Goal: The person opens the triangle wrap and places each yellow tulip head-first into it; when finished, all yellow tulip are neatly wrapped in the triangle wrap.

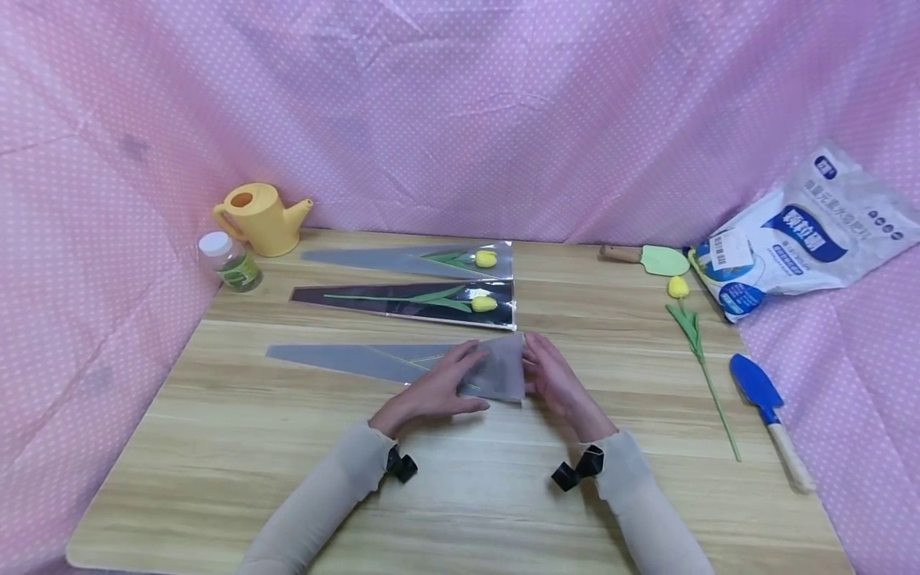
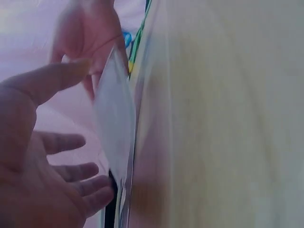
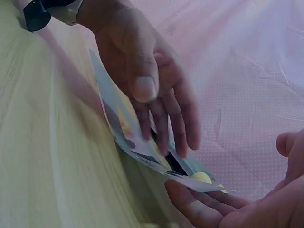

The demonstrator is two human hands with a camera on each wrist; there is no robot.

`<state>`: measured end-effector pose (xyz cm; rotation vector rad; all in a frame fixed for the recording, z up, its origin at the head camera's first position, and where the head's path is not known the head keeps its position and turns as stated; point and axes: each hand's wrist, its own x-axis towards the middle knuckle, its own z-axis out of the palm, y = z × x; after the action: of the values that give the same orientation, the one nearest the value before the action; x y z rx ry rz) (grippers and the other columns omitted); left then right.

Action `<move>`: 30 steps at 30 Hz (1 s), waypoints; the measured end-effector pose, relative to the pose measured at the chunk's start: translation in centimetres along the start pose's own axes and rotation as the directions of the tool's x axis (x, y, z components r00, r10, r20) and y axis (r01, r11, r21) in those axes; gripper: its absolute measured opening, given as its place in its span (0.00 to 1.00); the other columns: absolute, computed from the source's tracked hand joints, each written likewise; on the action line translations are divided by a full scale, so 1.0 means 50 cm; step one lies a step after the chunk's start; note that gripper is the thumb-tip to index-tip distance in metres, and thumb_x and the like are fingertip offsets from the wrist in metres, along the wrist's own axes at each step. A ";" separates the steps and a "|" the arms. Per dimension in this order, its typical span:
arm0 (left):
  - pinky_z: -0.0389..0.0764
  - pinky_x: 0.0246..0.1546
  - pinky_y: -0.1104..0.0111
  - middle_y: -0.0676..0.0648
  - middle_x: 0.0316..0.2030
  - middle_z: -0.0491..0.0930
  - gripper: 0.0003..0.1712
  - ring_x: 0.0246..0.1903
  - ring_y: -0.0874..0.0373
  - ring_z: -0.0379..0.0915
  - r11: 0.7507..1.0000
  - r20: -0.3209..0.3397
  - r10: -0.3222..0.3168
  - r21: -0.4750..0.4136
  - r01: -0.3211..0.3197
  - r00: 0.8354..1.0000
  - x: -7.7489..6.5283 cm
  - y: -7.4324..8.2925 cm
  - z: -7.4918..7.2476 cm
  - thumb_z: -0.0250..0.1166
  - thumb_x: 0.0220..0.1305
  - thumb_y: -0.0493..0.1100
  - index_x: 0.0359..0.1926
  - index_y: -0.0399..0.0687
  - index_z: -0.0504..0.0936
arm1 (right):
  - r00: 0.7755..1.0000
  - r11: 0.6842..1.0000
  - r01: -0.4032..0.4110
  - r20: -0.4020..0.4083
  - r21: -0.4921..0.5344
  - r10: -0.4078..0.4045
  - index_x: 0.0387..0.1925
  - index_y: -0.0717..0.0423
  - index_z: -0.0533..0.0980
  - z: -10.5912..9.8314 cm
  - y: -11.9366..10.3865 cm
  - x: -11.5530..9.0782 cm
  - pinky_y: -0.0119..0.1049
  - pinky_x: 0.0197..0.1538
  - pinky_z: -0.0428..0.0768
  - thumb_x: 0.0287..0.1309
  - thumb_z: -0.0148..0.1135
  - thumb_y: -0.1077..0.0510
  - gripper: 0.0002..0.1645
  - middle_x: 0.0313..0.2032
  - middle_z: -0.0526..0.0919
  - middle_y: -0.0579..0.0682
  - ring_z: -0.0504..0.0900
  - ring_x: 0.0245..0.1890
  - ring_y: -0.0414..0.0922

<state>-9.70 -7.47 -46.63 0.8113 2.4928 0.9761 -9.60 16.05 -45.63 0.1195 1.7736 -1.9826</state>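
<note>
A tapered grey flower sleeve [image 1: 338,358] lies across the table, its wide end raised between my hands. My left hand [image 1: 438,387] rests over this end, fingers extended and thumb apart; the left wrist view shows the fingertips [image 2: 102,185] right at the film. At the sleeve's right edge is my right hand [image 1: 557,379]. In the right wrist view its fingers [image 3: 199,209] reach under the film's edge, with the thumb held away. Behind lie a dark sleeve [image 1: 359,299] and another grey sleeve [image 1: 374,257], each holding a yellow tulip.
A loose yellow tulip [image 1: 695,339] and a blue trowel [image 1: 755,383] lie at the right. Farther back are a green-bladed trowel [image 1: 664,259] and a white printed bag [image 1: 798,231]. A yellow watering can [image 1: 266,220] and a white-capped jar [image 1: 233,263] stand back left.
</note>
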 end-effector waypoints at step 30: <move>0.78 0.57 0.57 0.44 0.55 0.78 0.29 0.54 0.49 0.77 0.893 -0.110 -0.205 -0.427 0.140 0.973 0.031 0.013 -0.009 0.65 0.61 0.54 0.59 0.49 0.71 | 0.996 0.995 -0.009 0.094 0.099 -0.001 0.73 0.52 0.41 0.062 -0.040 0.009 0.54 0.59 0.78 0.71 0.35 0.35 0.41 0.71 0.61 0.63 0.64 0.70 0.62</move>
<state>-10.88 -6.34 -46.02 0.3833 2.2950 1.4810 -10.05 13.07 -43.49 0.0615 1.6154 -2.0400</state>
